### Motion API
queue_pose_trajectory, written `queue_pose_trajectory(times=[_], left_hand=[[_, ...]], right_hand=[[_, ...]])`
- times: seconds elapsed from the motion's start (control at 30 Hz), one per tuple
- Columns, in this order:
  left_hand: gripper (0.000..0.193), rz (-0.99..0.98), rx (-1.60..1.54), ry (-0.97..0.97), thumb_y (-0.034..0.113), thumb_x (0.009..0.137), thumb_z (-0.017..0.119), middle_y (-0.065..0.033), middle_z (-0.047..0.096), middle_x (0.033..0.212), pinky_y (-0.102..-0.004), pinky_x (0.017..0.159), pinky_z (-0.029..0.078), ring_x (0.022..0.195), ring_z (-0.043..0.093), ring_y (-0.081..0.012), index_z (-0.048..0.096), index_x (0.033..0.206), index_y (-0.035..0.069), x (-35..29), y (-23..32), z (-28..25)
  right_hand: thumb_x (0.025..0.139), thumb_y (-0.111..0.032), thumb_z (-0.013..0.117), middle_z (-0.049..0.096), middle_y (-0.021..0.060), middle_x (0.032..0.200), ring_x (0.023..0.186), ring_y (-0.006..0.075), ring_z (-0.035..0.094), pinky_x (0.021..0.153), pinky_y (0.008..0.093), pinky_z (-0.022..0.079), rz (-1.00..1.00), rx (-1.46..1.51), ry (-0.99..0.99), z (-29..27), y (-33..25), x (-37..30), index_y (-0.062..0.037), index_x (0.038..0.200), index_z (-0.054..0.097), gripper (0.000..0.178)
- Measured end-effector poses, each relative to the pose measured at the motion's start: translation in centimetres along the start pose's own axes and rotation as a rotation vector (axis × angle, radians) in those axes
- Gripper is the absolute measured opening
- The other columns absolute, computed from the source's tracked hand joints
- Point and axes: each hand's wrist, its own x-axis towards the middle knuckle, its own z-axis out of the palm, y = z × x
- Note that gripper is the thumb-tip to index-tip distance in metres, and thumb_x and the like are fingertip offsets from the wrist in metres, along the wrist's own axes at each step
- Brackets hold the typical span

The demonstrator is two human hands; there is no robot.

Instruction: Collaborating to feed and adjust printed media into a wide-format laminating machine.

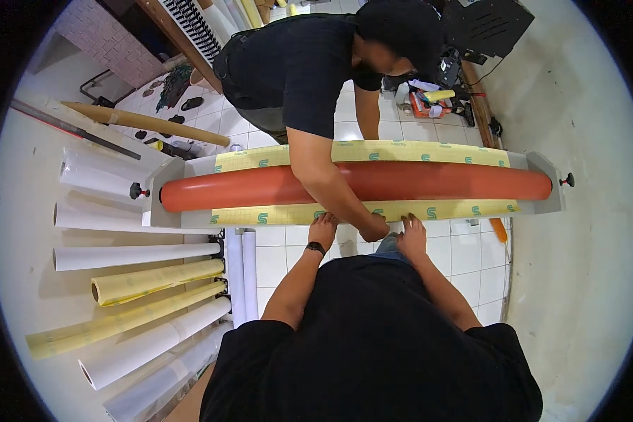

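A long red roller (429,181) lies across a grey frame in front of me. Yellow sheet (457,211) with a printed grid and teal marks shows on both its near and far sides. At the sheet's near edge, left of the middle, my left hand (323,231) has its fingers closed on the border; a dark watch is on that wrist. Further right, my right hand (412,239) grips the same edge. Between them a co-worker's hand (375,228) reaches over the roller to the near border. The undersides of my fingers are hidden.
The co-worker (295,70) leans over from the far side. Frame ends carry knobs (567,180). White and yellow rolls (155,281) hang on the left wall; a cardboard tube (148,123) slants behind them. Tools and a red box (429,105) lie at the far right.
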Motion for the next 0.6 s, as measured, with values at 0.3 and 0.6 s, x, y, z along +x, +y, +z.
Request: queue_pose_trajectory(times=[0.3,0.6], left_hand=[[0.017,0.028,-0.007,0.163,0.017,0.089,0.053,-0.0062,0.061,0.108,-0.0416,0.082,0.05,0.102,0.059,-0.027,0.065,0.097,0.009,-0.5,-0.2,-0.1],[0.019,0.011,-0.027,0.104,0.014,0.087,0.051,-0.0062,0.059,0.123,-0.0406,0.092,0.047,0.112,0.056,-0.0258,0.067,0.097,0.009,-0.7,-0.3,0.2]], right_hand=[[0.074,-0.013,0.064,0.05,0.0178,0.13,0.121,0.0348,0.047,0.099,0.0468,0.041,0.066,0.082,0.008,0.1,-0.3,0.8,-0.003,0.124,0.054,0.052],[0.074,-0.014,0.065,0.051,0.0176,0.127,0.118,0.0348,0.048,0.097,0.0473,0.042,0.082,0.127,0.06,0.3,-0.6,0.5,-0.0033,0.12,0.056,0.049]])
